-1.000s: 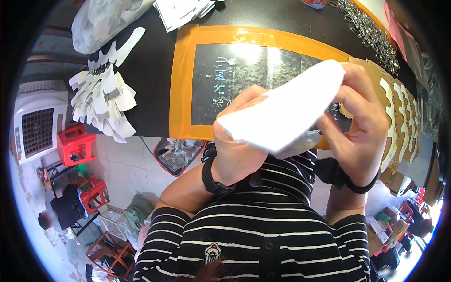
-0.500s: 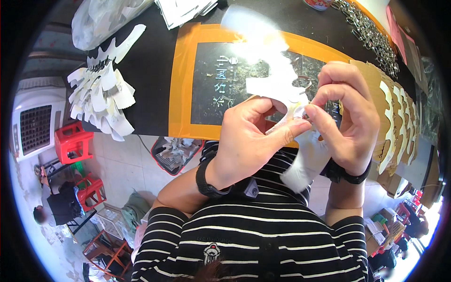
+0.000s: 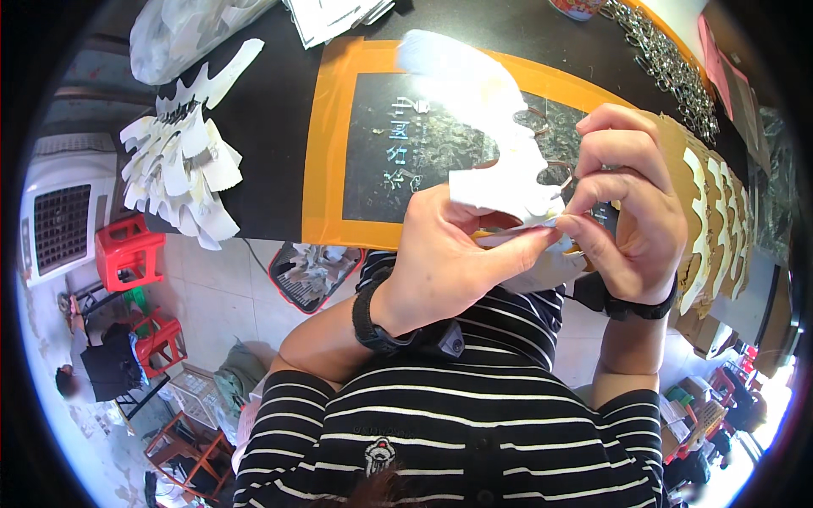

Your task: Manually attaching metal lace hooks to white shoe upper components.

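A white strip (image 3: 478, 89) with scalloped cut-outs, brown on its underside, is held up above the table. My left hand (image 3: 453, 254) is closed on it, the thumb pressed along its lower edge. My right hand (image 3: 631, 212) pinches the same edge with thumb and forefinger close to the left thumb tip; what lies right between those fingertips is too small to make out. Thin dark curved loops show along the strip's right side. Glare washes out its upper part, and its lower end hangs behind my hands.
On the black table (image 3: 279, 135) lies an orange-taped panel (image 3: 326, 161). A heap of white cut strips (image 3: 190, 169) is at left, a plastic bag (image 3: 190, 34) behind it. Metal clasps (image 3: 669, 68) pile up far right, near cardboard (image 3: 677, 144) bearing wavy white strips. Below stands a red-rimmed basket (image 3: 296, 300).
The strip has tilted, its lower end swinging up and back behind my hands. My hands have shifted slightly and keep their pinch on its edge. The glare on it has changed.
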